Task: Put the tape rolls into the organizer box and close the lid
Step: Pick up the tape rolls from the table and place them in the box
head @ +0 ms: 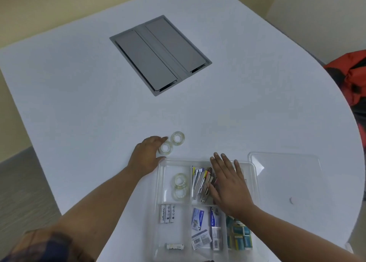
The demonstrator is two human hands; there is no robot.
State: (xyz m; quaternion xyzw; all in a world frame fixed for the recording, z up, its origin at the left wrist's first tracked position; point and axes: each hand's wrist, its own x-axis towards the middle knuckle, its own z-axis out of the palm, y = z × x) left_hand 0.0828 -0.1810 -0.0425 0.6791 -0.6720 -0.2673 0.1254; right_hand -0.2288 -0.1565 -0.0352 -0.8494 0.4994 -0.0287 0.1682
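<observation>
A clear organizer box (160, 182) sits open at the table's near edge. Two clear tape rolls (180, 185) lie in its top-left compartment. Two more tape rolls rest on the table just beyond the box: a near tape roll (166, 148) and a far tape roll (177, 138). My left hand (147, 155) curls around the near roll, with fingers and thumb at its sides. My right hand (227, 182) lies flat and spread over the box's upper right compartments, holding nothing. The clear lid (285, 172) lies flat to the right of the box.
Other box compartments hold batteries (167, 213), utility knives (200, 180), staple boxes (214, 228) and small blue items (239, 236). A grey cable hatch (160, 53) is set in the white table farther back. A red bag (354, 79) sits off the right edge.
</observation>
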